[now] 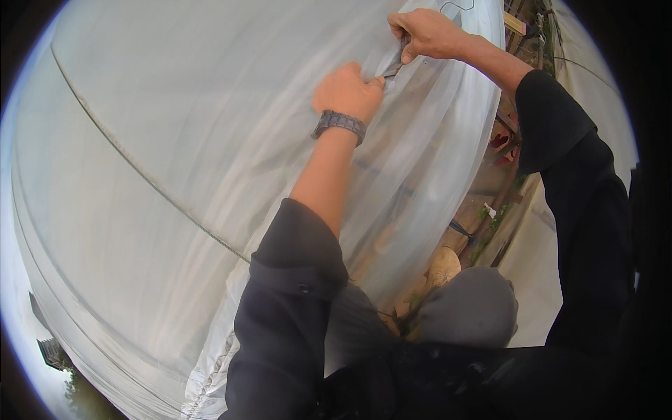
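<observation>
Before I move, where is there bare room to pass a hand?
Over the plastic sheet, between the cord and the left hand. It's crowded at the top, where the right hand holds a dark tool, and along the cluttered strip beyond the sheet's right edge.

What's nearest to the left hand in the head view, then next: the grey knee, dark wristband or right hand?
1. Dark wristband: just below the left hand, around its wrist.
2. Right hand: above and to the right.
3. Grey knee: farthest, low and right of centre.
</observation>
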Motion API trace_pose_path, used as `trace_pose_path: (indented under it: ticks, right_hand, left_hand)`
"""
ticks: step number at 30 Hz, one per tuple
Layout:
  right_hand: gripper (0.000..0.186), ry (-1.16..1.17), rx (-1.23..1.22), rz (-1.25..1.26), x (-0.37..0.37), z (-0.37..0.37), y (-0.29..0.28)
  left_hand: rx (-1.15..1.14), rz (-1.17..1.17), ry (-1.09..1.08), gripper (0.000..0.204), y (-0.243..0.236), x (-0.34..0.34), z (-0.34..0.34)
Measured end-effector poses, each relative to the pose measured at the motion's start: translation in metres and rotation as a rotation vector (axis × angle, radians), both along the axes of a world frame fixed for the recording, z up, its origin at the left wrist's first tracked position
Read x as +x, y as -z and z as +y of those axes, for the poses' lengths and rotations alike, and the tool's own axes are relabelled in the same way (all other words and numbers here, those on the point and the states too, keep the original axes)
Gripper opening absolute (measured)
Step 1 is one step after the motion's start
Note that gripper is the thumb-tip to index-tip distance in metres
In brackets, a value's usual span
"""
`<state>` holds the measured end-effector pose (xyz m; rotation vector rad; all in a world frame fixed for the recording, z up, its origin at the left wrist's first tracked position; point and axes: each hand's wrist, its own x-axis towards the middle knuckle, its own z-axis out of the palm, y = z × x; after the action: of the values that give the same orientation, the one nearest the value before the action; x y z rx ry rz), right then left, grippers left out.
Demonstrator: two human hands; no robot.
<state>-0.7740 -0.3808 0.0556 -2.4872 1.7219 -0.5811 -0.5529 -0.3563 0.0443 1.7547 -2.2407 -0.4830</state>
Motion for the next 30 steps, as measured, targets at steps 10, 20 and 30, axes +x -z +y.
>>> trace_pose_path:
  ticks: [10,20,30]
  right_hand:
    - [0.025,0.103,-0.421,0.270,-0.024,-0.007,0.029]
    - [0.022,0.328,0.024,-0.416,-0.019,0.017,0.048]
    - [0.028,0.395,0.456,-0.291,-0.024,-0.013,0.023]
  left_hand:
    - [-0.036,-0.074,-0.002,0.049,-0.006,0.000,0.004]
    - [-0.234,0.063,-0.007,0.049,0.019,-0.036,-0.020]
    - [-0.242,-0.018,-0.003,0.044,0.013,-0.038,-0.019]
